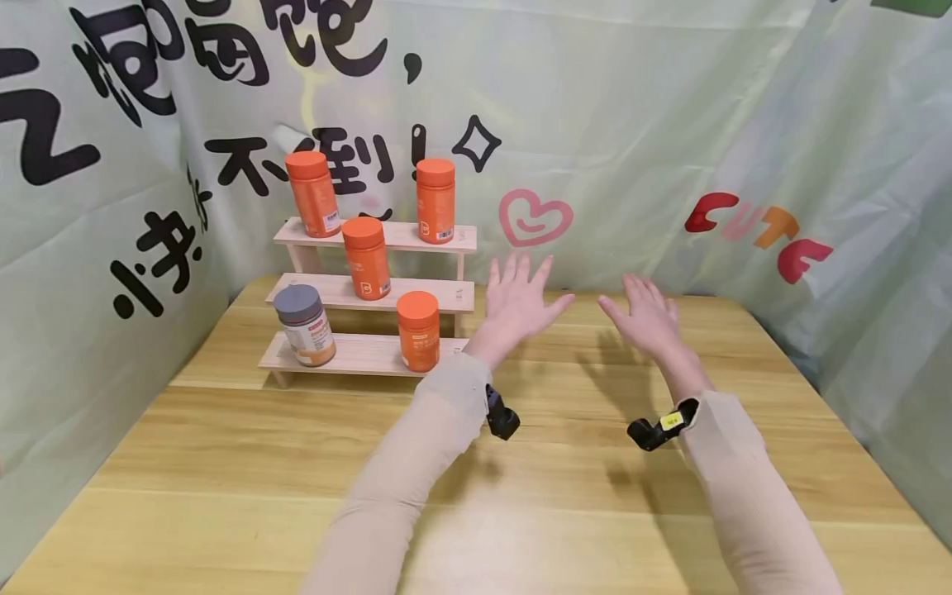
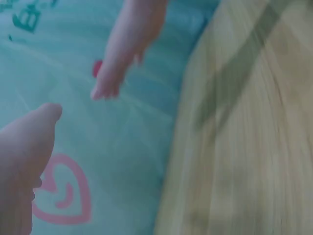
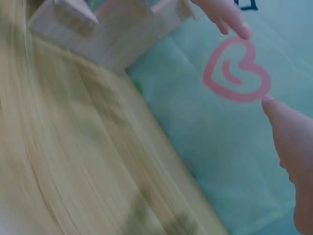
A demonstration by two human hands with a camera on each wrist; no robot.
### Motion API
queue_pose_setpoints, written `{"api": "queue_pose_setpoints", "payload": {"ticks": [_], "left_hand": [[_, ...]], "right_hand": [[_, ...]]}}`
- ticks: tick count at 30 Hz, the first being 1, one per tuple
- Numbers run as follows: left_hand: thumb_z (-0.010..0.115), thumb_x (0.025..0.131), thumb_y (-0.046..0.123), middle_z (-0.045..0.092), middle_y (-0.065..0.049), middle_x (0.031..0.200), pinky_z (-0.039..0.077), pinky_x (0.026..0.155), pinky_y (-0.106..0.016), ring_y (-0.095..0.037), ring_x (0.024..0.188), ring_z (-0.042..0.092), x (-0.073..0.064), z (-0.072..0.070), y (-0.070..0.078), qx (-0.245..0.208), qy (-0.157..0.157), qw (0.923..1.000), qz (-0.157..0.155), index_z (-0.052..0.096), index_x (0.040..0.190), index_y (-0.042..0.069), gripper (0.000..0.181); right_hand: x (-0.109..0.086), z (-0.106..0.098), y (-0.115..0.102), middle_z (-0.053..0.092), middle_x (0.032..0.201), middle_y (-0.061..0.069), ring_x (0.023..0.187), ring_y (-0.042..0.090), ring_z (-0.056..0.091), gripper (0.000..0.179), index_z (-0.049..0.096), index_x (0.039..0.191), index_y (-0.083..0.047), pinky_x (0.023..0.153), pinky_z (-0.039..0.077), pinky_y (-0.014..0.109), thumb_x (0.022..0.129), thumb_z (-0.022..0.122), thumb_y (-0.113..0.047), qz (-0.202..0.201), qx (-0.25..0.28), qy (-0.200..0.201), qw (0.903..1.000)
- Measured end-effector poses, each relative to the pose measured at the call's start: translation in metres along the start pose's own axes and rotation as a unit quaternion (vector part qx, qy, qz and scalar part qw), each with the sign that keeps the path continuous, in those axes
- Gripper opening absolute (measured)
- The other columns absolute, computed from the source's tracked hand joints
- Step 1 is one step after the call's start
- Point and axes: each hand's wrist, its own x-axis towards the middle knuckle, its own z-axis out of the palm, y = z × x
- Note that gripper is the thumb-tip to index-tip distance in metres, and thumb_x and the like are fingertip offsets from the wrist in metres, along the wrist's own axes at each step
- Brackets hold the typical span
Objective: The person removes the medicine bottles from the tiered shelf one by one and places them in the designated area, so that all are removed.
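Observation:
Over the far part of the table, my left hand (image 1: pixel 516 302) is spread with straight fingers and holds nothing. It is just right of a three-step wooden stand (image 1: pixel 364 355). To its right, my right hand (image 1: pixel 649 318) reaches out with extended fingers, also with nothing in it. Two orange bottles, a left one (image 1: pixel 313 195) and a right one (image 1: pixel 435 202), stand on the top step. Another orange bottle (image 1: pixel 367 260) is on the middle step. The bottom step bears a grey-lidded bottle (image 1: pixel 306 326) and an orange bottle (image 1: pixel 420 332), the latter nearest my left forearm.
A wooden table (image 1: pixel 223 479) spreads beneath both arms. Behind it hangs a pale printed cloth (image 1: pixel 632 124) with lettering and a pink heart (image 1: pixel 535 217), and more cloth flanks both sides. Each wrist wears a small black camera, such as the right one (image 1: pixel 654 431).

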Motion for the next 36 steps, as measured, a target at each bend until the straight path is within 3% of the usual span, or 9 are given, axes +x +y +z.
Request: {"api": "queue_pose_setpoints", "payload": {"ticks": [6,9,13,16,21,25,31,36], "left_hand": [[0.024,0.086,0.072,0.011,-0.003,0.155,-0.009,0.111,-0.042,-0.021,0.141,0.0,-0.026,-0.028,0.003,-0.039,0.035,0.9976,0.046,0.012,0.15,0.025,0.08],[0.036,0.085,0.069,0.017,-0.002,0.154,-0.004,0.113,-0.038,-0.018,0.141,0.005,-0.044,-0.046,-0.002,-0.073,0.067,0.9928,0.066,0.017,0.15,0.019,0.084],[0.055,0.082,0.061,0.021,-0.002,0.153,0.002,0.113,-0.032,-0.015,0.14,0.012,-0.071,-0.067,-0.016,-0.144,0.111,0.9791,0.091,0.021,0.148,0.011,0.09],[0.064,0.08,0.054,0.024,-0.005,0.151,0.006,0.113,-0.03,-0.016,0.139,0.016,-0.09,-0.082,-0.032,-0.2,0.14,0.9646,0.101,0.023,0.147,0.007,0.091],[0.073,0.076,0.042,0.028,-0.003,0.15,0.018,0.112,-0.037,-0.016,0.138,0.02,-0.119,-0.101,-0.068,-0.294,0.18,0.935,0.082,0.027,0.147,0.01,0.09],[0.076,0.076,0.032,0.028,0.0,0.15,0.024,0.11,-0.04,-0.015,0.137,0.023,-0.137,-0.11,-0.1,-0.325,0.21,0.9192,0.071,0.027,0.147,0.013,0.088],[0.079,0.073,0.019,0.034,-0.005,0.147,0.028,0.107,-0.044,-0.021,0.134,0.03,-0.161,-0.113,-0.149,-0.306,0.262,0.9149,0.032,0.028,0.147,0.013,0.09],[0.078,0.074,0.026,0.022,-0.004,0.152,0.02,0.11,-0.048,-0.026,0.137,0.022,-0.183,-0.11,-0.195,-0.304,0.243,0.9177,-0.08,0.019,0.15,0.02,0.096]], "right_hand": [[-0.008,0.001,-0.013,0.007,0.151,0.026,0.137,0.041,0.004,0.08,0.008,0.146,0.004,0.109,0.006,0.058,0.096,0.031,-0.053,-0.026,0.138,-0.008,0.9901],[-0.014,0.003,-0.025,0.007,0.152,0.023,0.138,0.039,0.006,0.076,0.007,0.147,0.002,0.11,0.008,0.056,0.097,0.034,-0.048,-0.031,0.187,-0.016,0.9818],[-0.022,0.01,-0.041,0.011,0.152,0.02,0.138,0.036,0.01,0.074,0.008,0.148,-0.001,0.11,0.013,0.054,0.097,0.041,-0.043,-0.042,0.233,-0.027,0.9712],[-0.026,0.017,-0.052,0.015,0.152,0.02,0.138,0.036,0.013,0.073,0.011,0.148,-0.001,0.11,0.014,0.052,0.096,0.048,-0.037,-0.056,0.261,-0.037,0.9631],[-0.031,0.027,-0.067,0.023,0.15,0.019,0.137,0.034,0.019,0.073,0.017,0.147,-0.001,0.112,0.017,0.046,0.093,0.056,-0.032,-0.077,0.285,-0.047,0.9544],[-0.031,0.032,-0.076,0.024,0.149,0.018,0.137,0.033,0.02,0.072,0.019,0.147,-0.002,0.111,0.018,0.045,0.092,0.058,-0.028,-0.086,0.291,-0.06,0.951],[-0.032,0.046,-0.091,0.022,0.15,0.018,0.136,0.036,0.019,0.079,0.016,0.147,-0.001,0.111,0.018,0.046,0.09,0.062,-0.03,-0.107,0.296,-0.094,0.9446],[-0.029,0.061,-0.106,0.021,0.151,0.017,0.136,0.036,0.019,0.085,0.014,0.147,-0.001,0.111,0.018,0.045,0.087,0.064,-0.033,-0.119,0.307,-0.124,0.936]]}}
